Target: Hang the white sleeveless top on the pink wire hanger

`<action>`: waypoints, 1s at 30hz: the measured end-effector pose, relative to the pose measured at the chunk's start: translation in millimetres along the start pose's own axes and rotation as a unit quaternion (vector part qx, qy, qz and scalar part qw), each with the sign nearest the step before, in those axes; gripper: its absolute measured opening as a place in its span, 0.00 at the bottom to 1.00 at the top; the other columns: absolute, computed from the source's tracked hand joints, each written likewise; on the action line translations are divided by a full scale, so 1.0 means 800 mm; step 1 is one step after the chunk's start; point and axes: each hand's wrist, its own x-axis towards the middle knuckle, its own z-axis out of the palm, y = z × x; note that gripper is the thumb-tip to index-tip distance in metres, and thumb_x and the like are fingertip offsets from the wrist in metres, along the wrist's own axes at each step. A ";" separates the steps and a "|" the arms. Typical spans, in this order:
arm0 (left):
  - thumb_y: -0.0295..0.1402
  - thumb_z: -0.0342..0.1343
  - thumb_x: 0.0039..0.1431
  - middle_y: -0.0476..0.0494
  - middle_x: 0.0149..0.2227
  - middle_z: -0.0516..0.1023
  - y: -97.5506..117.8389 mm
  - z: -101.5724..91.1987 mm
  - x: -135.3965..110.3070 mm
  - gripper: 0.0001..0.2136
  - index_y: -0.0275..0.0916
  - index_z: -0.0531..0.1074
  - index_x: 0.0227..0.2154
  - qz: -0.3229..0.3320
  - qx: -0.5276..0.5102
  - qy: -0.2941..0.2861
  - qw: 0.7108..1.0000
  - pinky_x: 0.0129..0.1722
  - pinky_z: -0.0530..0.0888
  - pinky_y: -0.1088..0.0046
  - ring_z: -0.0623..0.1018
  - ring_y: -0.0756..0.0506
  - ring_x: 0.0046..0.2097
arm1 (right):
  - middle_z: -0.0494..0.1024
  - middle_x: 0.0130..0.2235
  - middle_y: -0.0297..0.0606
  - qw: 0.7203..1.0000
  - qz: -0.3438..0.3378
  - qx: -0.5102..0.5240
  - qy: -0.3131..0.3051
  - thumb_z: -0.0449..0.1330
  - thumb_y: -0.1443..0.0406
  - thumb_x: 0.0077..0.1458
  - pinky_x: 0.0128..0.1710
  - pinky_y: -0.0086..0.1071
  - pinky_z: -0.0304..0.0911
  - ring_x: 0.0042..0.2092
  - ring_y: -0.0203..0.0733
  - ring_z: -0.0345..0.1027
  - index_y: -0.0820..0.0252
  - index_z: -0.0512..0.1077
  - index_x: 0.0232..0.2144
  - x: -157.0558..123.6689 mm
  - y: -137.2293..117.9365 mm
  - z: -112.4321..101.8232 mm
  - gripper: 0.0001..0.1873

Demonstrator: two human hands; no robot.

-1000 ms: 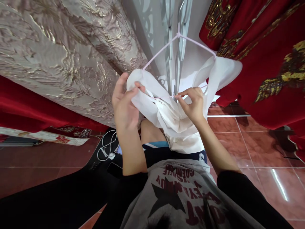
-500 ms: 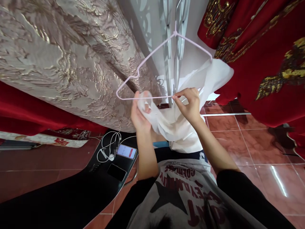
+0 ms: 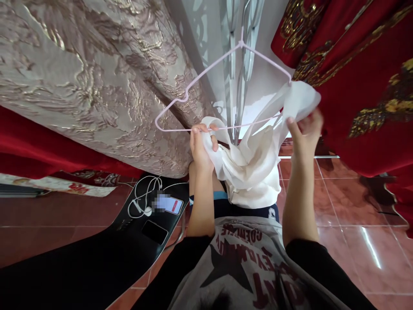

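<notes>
A pale pink hanger hangs by its hook from a metal rack in front of me. Sheer white fabric, some kind of garment, covers the hanger's right end and drapes down over my lap. My left hand is closed around the hanger's lower bar together with a bunch of the white fabric. At the right end, my right hand grips the fabric near the hanger's shoulder, with its thumb in front and fingers partly behind the cloth. The hanger's left end is bare.
Beige embossed cloth hangs at the left and red gold-trimmed cloth at the right. The metal rack stands between them. A black seat at my left carries a lit phone, a dark phone and white earphones.
My right hand has let go of the hanger's lower bar and moved right to the fabric at the hanger's end. My left hand has shifted right and closed on bar and fabric.
</notes>
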 end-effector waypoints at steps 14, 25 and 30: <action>0.52 0.55 0.73 0.46 0.32 0.77 0.006 0.015 0.000 0.22 0.39 0.65 0.30 -0.027 0.037 0.066 0.997 0.14 0.56 0.79 0.61 0.58 0.17 | 0.79 0.44 0.43 0.993 -0.066 -0.030 -0.089 0.55 0.41 0.66 0.57 0.47 0.71 0.51 0.48 0.75 0.57 0.75 0.38 0.021 -0.002 0.005 0.26; 0.55 0.58 0.70 0.47 0.31 0.79 0.005 0.001 0.004 0.23 0.39 0.67 0.31 -0.010 0.033 0.041 0.999 0.15 0.54 0.80 0.61 0.58 0.16 | 0.67 0.26 0.36 0.975 0.057 0.075 -0.202 0.58 0.50 0.66 0.36 0.41 0.70 0.30 0.40 0.68 0.55 0.70 0.31 0.068 -0.062 0.004 0.17; 0.55 0.60 0.68 0.46 0.30 0.79 0.011 0.001 0.005 0.23 0.39 0.67 0.30 -0.007 0.025 0.030 0.999 0.14 0.53 0.80 0.61 0.58 0.16 | 0.60 0.30 0.35 0.971 0.068 0.103 -0.207 0.51 0.60 0.67 0.44 0.40 0.72 0.33 0.37 0.66 0.51 0.68 0.33 0.151 -0.039 -0.039 0.09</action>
